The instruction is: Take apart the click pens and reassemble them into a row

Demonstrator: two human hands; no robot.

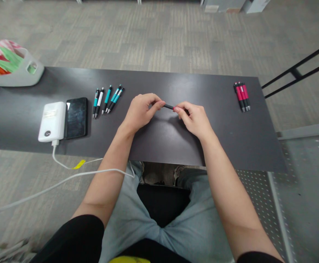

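Between my two hands, above the middle of the dark table (162,148), is a pen (169,106) with a black grip and a bit of pink-red barrel. My left hand (145,109) pinches its black end. With thumb and fingers closed, my right hand (191,117) holds the pink-red end, and covers most of that part. To the left lie several teal pens (107,95) and a white pen (100,98), all with black grips. Over on the right side, a few pink pens (241,95) rest side by side.
A white power bank (52,120) sits left of a black phone (76,117). Its white cable (74,176) hangs off the front edge and crosses by my left forearm. A white basket (30,71) with colourful contents stands at the far left. Black metal bars (296,75) are at the right.
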